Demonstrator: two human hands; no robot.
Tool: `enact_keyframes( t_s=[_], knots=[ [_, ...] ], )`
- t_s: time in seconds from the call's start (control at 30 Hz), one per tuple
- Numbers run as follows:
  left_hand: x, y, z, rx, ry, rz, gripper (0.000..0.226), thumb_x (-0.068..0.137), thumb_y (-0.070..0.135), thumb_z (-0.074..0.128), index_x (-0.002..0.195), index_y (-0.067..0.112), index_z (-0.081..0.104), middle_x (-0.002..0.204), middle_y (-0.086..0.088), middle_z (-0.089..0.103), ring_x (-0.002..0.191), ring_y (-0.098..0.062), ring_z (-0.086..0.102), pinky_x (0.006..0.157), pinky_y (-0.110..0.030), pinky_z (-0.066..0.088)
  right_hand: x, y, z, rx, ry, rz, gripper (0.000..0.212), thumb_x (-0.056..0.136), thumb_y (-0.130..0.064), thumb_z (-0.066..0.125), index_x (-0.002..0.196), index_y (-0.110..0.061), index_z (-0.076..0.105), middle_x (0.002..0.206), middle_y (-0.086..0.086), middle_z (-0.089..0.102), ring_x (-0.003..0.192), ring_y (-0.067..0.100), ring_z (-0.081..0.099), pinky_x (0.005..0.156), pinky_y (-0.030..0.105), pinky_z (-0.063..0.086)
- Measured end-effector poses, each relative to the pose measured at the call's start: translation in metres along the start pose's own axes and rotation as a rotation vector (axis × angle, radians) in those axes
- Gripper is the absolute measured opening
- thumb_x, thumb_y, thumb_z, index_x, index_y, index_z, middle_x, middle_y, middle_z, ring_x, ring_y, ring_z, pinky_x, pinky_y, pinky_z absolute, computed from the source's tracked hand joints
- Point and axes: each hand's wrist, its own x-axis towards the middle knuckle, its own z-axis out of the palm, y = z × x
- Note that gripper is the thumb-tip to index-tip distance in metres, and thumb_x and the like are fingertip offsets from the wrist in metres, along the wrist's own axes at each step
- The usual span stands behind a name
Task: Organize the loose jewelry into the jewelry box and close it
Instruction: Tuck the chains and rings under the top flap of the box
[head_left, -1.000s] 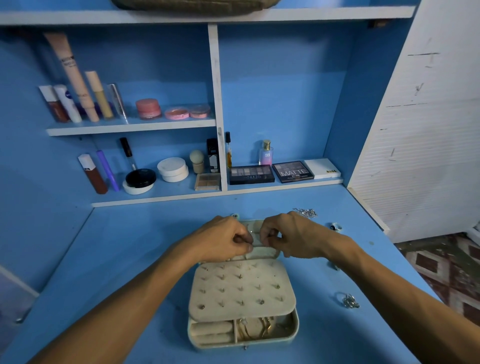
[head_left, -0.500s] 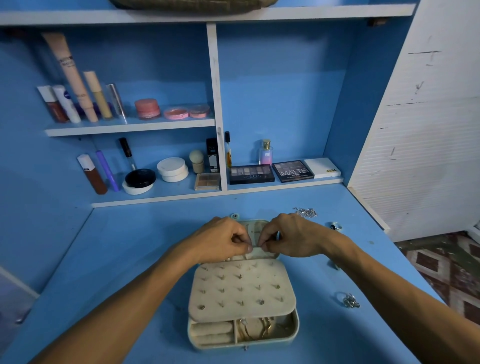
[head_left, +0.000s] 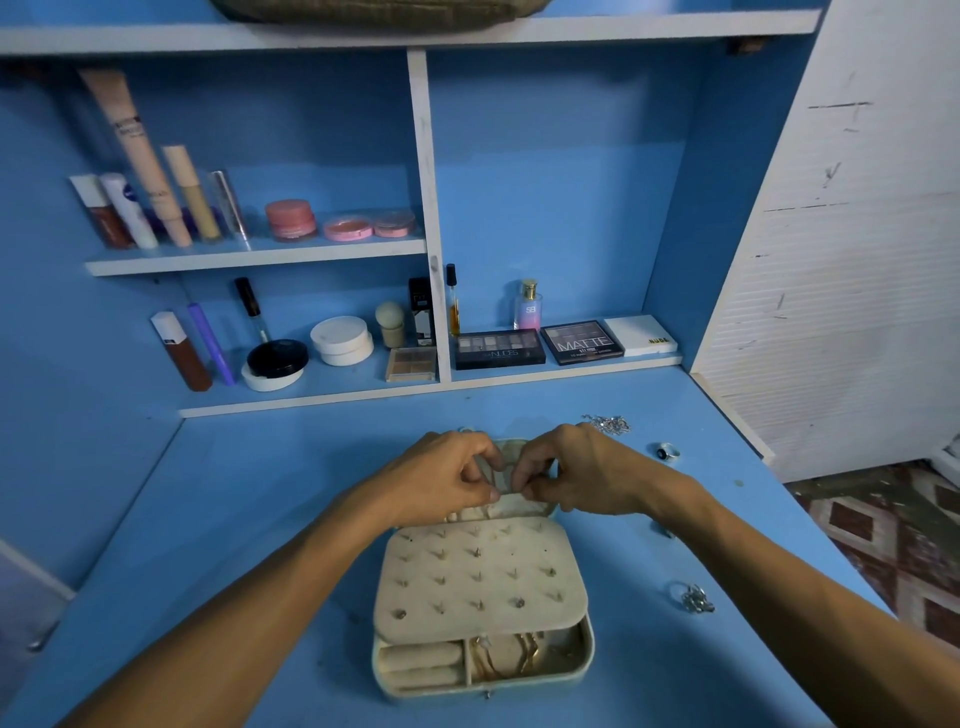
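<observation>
A pale green jewelry box (head_left: 582, 670) lies open on the blue desk, its beige earring panel (head_left: 480, 577) folded over the tray. Gold chains (head_left: 511, 657) lie in the tray's right compartment and ring rolls (head_left: 421, 665) in the left. My left hand (head_left: 441, 478) and my right hand (head_left: 576, 473) meet over the open lid's pocket (head_left: 506, 506), fingertips pinching a small item there that I cannot make out. A silver chain pile (head_left: 608, 423), a dark-stone ring (head_left: 666, 451) and a silver ring cluster (head_left: 693, 597) lie loose on the desk to the right.
Shelves behind the desk hold cosmetics: tubes (head_left: 156, 202), pink jars (head_left: 291, 221), compacts (head_left: 340, 340), eyeshadow palettes (head_left: 582, 343) and a perfume bottle (head_left: 528, 304). A white panel (head_left: 857, 260) stands at the right. The desk's right edge (head_left: 831, 566) drops to a patterned floor.
Both hands stay at the lid pocket; their fingertips have drawn slightly closer together and shifted a little. The box and loose jewelry have not moved.
</observation>
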Motion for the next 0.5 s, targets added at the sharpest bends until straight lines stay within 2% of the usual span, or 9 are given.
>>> enact_keyframes(
  t_s=[0.13, 0.23, 0.3, 0.4, 0.5],
  knots=[
    [0.002, 0.001, 0.004, 0.082, 0.031, 0.016, 0.022, 0.091, 0.028, 0.072, 0.112, 0.027, 0.066, 0.086, 0.013, 0.072, 0.072, 0.004, 0.062, 0.072, -0.026, 0.053, -0.004, 0.001, 0.004, 0.029, 0.073, -0.021, 0.019, 0.087, -0.005, 0.067, 0.093, -0.02, 0.077, 0.081, -0.012, 0.069, 0.061, -0.009, 0.061, 0.061, 0.009, 0.045],
    [0.004, 0.003, 0.005, 0.098, 0.077, 0.032, 0.016, 0.09, 0.028, 0.073, 0.105, 0.027, 0.07, 0.089, 0.015, 0.067, 0.077, 0.004, 0.06, 0.074, -0.025, 0.052, -0.01, 0.007, 0.0, 0.078, 0.162, -0.018, 0.014, 0.088, -0.005, 0.069, 0.093, -0.016, 0.077, 0.082, -0.011, 0.069, 0.063, -0.014, 0.059, 0.062, 0.007, 0.042],
    [0.009, 0.006, 0.004, 0.064, 0.12, 0.036, 0.011, 0.091, 0.027, 0.072, 0.102, 0.026, 0.071, 0.09, 0.014, 0.067, 0.082, 0.001, 0.062, 0.075, -0.024, 0.052, -0.014, 0.016, -0.007, 0.076, 0.259, 0.009, 0.014, 0.089, -0.008, 0.07, 0.091, -0.02, 0.077, 0.08, -0.017, 0.069, 0.066, -0.011, 0.059, 0.063, 0.007, 0.042],
    [0.023, 0.016, 0.002, 0.004, 0.177, 0.053, 0.007, 0.093, 0.029, 0.067, 0.097, 0.025, 0.072, 0.091, 0.013, 0.07, 0.085, 0.004, 0.063, 0.075, -0.021, 0.052, -0.015, 0.039, -0.024, 0.02, 0.379, 0.101, 0.018, 0.088, -0.009, 0.068, 0.084, -0.025, 0.075, 0.076, -0.02, 0.069, 0.07, -0.007, 0.059, 0.066, 0.007, 0.043],
    [0.042, 0.031, 0.008, 0.004, 0.181, 0.073, 0.01, 0.095, 0.029, 0.065, 0.097, 0.023, 0.073, 0.091, 0.013, 0.07, 0.082, 0.005, 0.063, 0.072, -0.02, 0.049, -0.014, 0.06, -0.041, -0.083, 0.402, 0.237, 0.018, 0.089, -0.012, 0.067, 0.084, -0.028, 0.075, 0.082, -0.015, 0.072, 0.073, 0.002, 0.063, 0.065, 0.009, 0.044]
  ],
)
